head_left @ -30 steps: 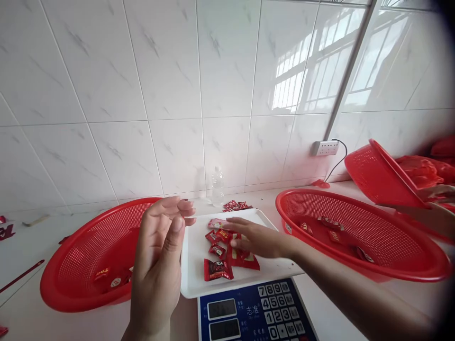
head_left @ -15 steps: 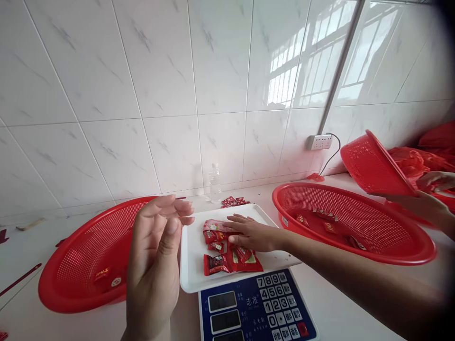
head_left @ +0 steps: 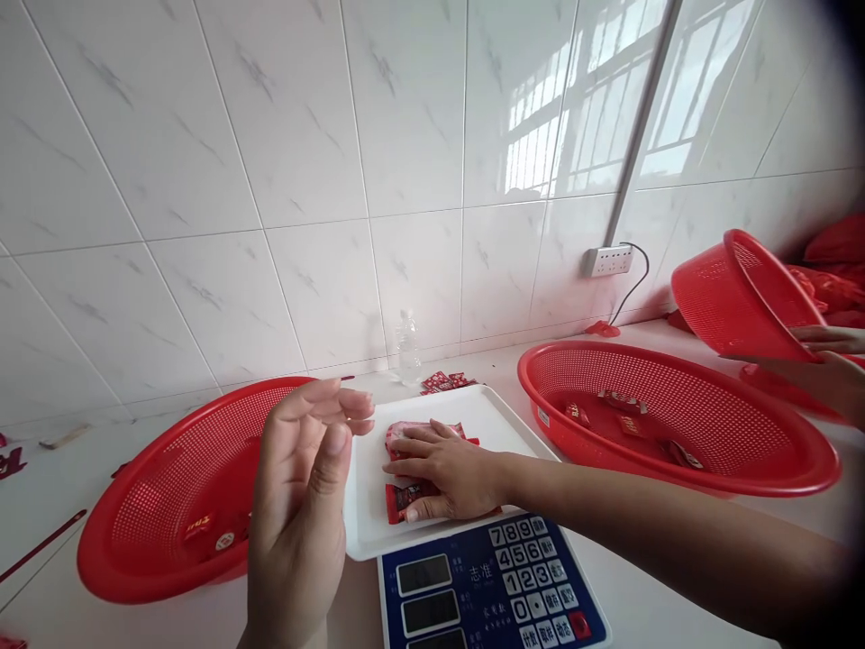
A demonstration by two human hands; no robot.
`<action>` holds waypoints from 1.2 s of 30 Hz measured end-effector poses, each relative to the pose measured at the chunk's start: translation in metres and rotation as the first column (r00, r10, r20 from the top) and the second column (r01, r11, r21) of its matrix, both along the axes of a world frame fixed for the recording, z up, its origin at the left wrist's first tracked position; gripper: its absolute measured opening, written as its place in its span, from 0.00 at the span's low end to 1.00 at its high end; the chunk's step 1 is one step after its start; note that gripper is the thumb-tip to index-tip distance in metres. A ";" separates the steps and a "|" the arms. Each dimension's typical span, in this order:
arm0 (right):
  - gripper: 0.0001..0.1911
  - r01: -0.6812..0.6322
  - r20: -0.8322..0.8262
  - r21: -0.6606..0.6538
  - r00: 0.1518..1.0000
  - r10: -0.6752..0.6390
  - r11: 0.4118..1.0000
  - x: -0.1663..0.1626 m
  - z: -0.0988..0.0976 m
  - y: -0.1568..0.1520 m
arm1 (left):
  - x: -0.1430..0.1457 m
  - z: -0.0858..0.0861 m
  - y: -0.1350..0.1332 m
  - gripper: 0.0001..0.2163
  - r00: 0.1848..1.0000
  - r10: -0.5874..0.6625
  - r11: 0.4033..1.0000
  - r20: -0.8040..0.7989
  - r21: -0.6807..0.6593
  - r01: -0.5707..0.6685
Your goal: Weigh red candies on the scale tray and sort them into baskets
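Observation:
My left hand (head_left: 304, 505) is raised beside the left edge of a white tray (head_left: 367, 534), its fingers loosely curved and apart from the thumb, holding nothing. My right hand (head_left: 452, 470) lies spread and flat over the red snack packets on that tray, covering most of them. A dark red packet (head_left: 401, 501) shows beyond its thumb, and a pink packet (head_left: 398, 430) sticks out past its fingertips. The tray rests on a digital scale (head_left: 487, 577) with a blue number panel.
Red perforated baskets stand left (head_left: 128, 505) and right (head_left: 574, 451), each with a few packets inside. Far right, another person's hands (head_left: 831, 361) hold a tilted red basket (head_left: 709, 297). A clear bottle (head_left: 407, 350) and small red packets (head_left: 446, 382) are near the tiled wall.
My right hand has moved left and toward me, spreading over more of the packets. My left hand has barely shifted. The other person's basket has moved right and tilted differently.

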State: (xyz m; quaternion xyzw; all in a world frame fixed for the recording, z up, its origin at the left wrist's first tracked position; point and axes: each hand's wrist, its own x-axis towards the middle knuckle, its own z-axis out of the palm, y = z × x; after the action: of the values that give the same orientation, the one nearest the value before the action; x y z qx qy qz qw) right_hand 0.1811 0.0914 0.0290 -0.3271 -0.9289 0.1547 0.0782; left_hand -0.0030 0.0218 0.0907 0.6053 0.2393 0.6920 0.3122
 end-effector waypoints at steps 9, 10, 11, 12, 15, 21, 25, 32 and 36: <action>0.26 -0.054 -0.094 0.137 0.993 0.067 0.989 0.007 -0.010 0.001 | 0.003 0.000 0.003 0.06 0.999 -0.034 0.999 -0.019 -0.010 0.034; 0.25 -0.062 -0.097 0.139 0.992 0.076 0.988 0.008 -0.010 0.001 | 0.003 0.000 0.003 0.06 0.999 -0.034 0.999 -0.021 -0.014 0.034; 0.24 -0.072 -0.097 0.137 0.992 0.086 0.988 0.009 -0.010 0.001 | 0.003 0.000 0.002 0.06 0.999 -0.035 0.999 -0.023 -0.017 0.034; 0.24 -0.082 -0.096 0.134 0.991 0.095 0.988 0.010 -0.009 0.001 | 0.003 -0.001 0.002 0.06 0.999 -0.036 0.999 -0.027 -0.022 0.035; 0.25 -0.096 -0.093 0.117 0.990 0.107 0.988 0.013 -0.005 0.001 | 0.002 -0.001 0.002 0.07 0.999 -0.041 0.999 -0.034 -0.029 0.040; 0.33 -0.033 -0.106 0.061 0.994 0.039 0.998 0.036 0.011 -0.002 | 0.001 -0.001 0.003 0.07 0.998 -0.058 0.998 -0.030 -0.003 0.058; 0.39 0.061 -0.064 -0.010 0.996 -0.062 0.998 0.060 0.014 -0.006 | 0.002 -0.001 0.003 0.07 0.997 -0.071 0.997 -0.016 -0.006 0.071; 0.39 0.151 -0.012 -0.050 0.988 -0.152 0.987 0.076 0.000 -0.004 | 0.006 -0.002 0.004 0.08 0.995 -0.093 0.996 -0.030 0.003 0.093; 0.34 0.136 -0.073 -0.004 0.988 -0.136 0.991 0.073 -0.003 -0.003 | 0.005 -0.002 0.003 0.08 0.995 -0.091 0.996 -0.043 -0.005 0.091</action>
State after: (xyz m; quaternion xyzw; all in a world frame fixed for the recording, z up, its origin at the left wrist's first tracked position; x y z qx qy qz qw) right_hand 0.2543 0.0882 0.0255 -0.3837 -0.9011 0.1605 0.1225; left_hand 0.0016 0.0246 0.0888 0.6299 0.2191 0.6636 0.3388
